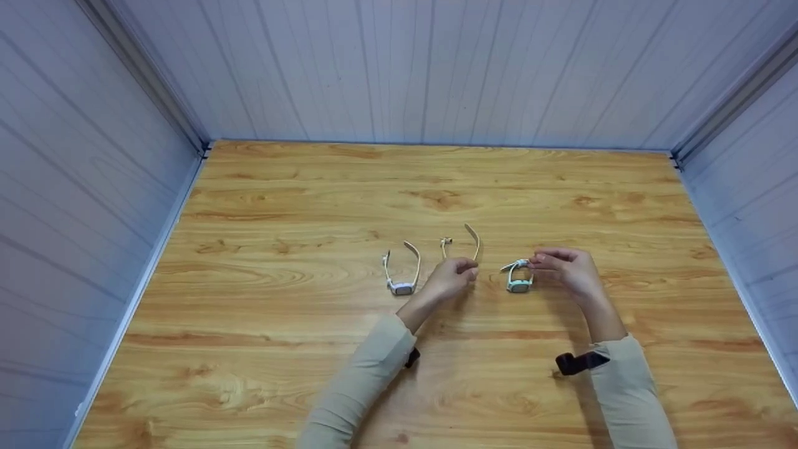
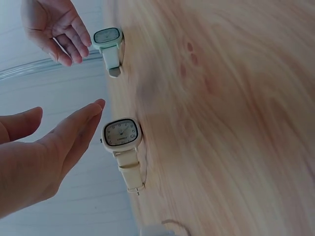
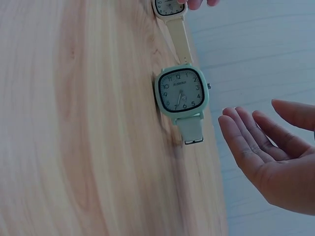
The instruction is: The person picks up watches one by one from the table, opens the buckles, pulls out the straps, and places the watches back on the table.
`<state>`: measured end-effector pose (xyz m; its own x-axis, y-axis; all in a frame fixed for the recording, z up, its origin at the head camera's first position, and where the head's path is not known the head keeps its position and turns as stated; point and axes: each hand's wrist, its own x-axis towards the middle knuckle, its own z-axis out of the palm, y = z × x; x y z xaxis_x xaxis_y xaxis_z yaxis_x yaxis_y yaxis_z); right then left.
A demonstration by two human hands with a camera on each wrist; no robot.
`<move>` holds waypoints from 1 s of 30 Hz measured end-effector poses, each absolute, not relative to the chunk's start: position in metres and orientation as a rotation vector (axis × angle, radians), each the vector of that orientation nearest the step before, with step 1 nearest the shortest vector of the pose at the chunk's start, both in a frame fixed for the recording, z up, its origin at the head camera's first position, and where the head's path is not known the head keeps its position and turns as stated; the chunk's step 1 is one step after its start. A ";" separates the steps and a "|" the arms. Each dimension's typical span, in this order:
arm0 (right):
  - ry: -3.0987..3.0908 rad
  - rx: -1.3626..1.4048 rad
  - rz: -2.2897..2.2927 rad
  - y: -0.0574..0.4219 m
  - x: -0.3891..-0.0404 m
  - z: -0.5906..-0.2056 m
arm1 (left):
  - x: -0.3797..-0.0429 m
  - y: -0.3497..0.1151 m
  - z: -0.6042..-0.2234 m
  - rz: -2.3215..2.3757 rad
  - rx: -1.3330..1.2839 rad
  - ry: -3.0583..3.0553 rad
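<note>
Three wristwatches stand in a row on the table. Beside the mint-green watch [image 1: 519,286] [image 3: 181,91], whose strap is looped round, is my right hand [image 1: 570,271] [image 3: 275,157]; its fingers are extended, with a gap to the watch in the right wrist view. My left hand [image 1: 450,279] [image 2: 54,152] hovers by the middle, cream watch [image 2: 121,132], fingers nearly straight and thumb apart. In the head view it hides that watch's case, while the unfastened cream strap [image 1: 475,240] shows beyond it. Neither hand holds anything.
Left of my left hand, a pale watch [image 1: 404,289] stands with its strap ends apart and pointing away. The wooden table [image 1: 280,206] is bounded by a white panel wall [image 1: 399,75] at the back and panels at both sides. Dark wrist mounts [image 1: 581,363] sit at the sleeves.
</note>
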<state>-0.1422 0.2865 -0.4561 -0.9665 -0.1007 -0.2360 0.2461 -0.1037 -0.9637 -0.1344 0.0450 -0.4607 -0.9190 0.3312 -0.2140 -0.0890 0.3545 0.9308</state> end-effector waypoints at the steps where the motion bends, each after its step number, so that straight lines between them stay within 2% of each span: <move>1: 1.936 0.171 -2.160 0.288 -0.142 -0.456 | -0.134 0.047 -0.461 1.584 0.215 2.254; 30: 1.956 0.280 -2.087 0.299 -0.134 -0.476 | -0.140 0.078 -0.474 1.471 0.216 2.261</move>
